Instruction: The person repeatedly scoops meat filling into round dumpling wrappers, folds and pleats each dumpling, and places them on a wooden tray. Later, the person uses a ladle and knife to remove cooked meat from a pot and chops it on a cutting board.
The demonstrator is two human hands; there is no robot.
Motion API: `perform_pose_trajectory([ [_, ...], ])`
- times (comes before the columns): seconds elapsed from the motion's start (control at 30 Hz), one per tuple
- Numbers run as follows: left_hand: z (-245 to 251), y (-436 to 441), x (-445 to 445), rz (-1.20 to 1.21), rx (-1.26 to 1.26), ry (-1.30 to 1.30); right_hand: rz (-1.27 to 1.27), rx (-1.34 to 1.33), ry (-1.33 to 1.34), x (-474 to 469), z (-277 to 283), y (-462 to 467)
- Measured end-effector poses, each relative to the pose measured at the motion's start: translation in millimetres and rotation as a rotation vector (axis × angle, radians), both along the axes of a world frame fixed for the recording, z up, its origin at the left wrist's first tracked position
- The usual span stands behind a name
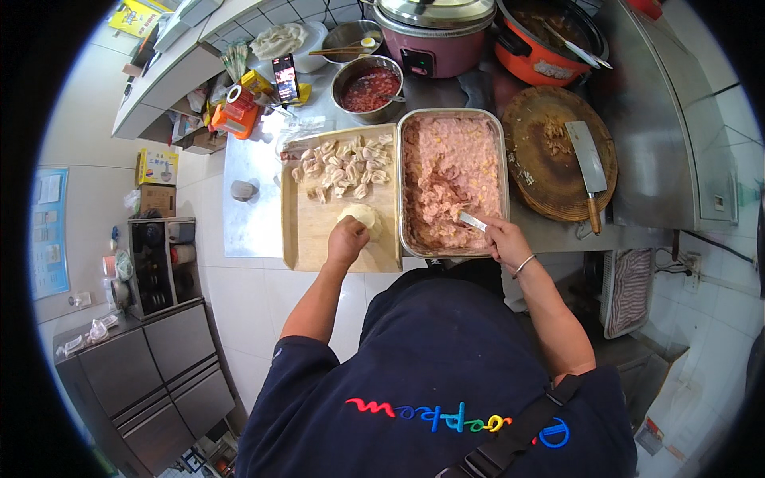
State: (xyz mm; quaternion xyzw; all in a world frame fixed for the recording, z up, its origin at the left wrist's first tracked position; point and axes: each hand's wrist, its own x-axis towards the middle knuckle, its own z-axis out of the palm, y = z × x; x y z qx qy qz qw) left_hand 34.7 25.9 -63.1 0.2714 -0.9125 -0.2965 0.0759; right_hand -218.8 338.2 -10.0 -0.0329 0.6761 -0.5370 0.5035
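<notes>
My left hand is over the wooden tray, its curled fingers at the edge of a pale stack of dough wrappers; whether they pinch a wrapper cannot be told. Several folded wontons lie in the tray's far half. My right hand holds a flat metal spatula, its tip in the pink minced-meat filling. That filling fills a rectangular steel pan, which stands against the tray's right side. The filling is hollowed near the spatula.
Right of the pan, a cleaver lies on a round wooden chopping board. Behind stand a steel bowl of red mixture, a pink rice cooker and an orange pot. A propped phone and an orange container stand back left.
</notes>
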Motion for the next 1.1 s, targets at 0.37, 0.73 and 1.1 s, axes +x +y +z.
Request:
perform_pose_trajectory([
  [0.37,-8,-39,10,0.337,0.39,0.313,-0.074,-0.208,-0.176,7,21,15],
  [0.73,38,-25,-12,0.222,0.227,0.253,-0.102,-0.2,-0.189,5,28,19],
  [1.1,71,-17,-38,0.405,1.763,1.026,-0.105,-0.266,-0.283,5,45,15],
])
